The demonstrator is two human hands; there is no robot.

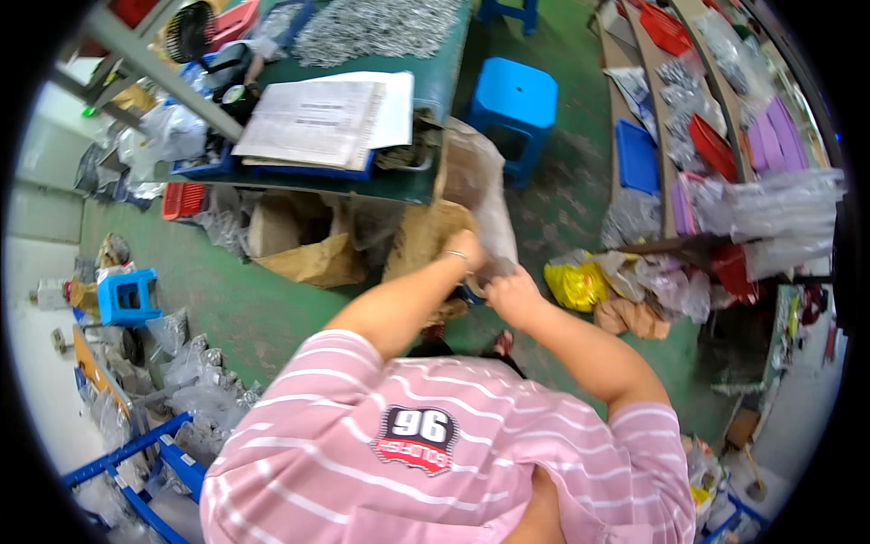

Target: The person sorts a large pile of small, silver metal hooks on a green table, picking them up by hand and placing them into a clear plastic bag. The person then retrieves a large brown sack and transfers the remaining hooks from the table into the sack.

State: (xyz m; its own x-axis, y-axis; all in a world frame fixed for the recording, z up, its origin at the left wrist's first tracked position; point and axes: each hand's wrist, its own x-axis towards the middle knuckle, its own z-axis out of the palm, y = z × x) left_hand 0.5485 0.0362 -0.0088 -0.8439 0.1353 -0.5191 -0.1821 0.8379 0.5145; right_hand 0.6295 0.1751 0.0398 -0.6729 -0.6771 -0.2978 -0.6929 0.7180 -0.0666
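Observation:
My left hand (pixel 465 248), with a bracelet at its wrist, is closed at the edge of a brown paper sack (pixel 419 238) standing by the table's corner. A clear plastic bag (pixel 473 168) rises tall out of or beside that sack; which of the two I cannot tell. My right hand (pixel 513 296) pinches the near rim of the plastic bag, a short way right of my left. The inside of the sack is hidden from view.
A green table (pixel 444 86) carries papers (pixel 308 122) and a heap of small metal parts (pixel 376 32). Beyond the bag stands a blue stool (pixel 515 95). Another open sack (pixel 313 249) sits under the table. Right lie a yellow bag (pixel 577 286) and shelves with bins.

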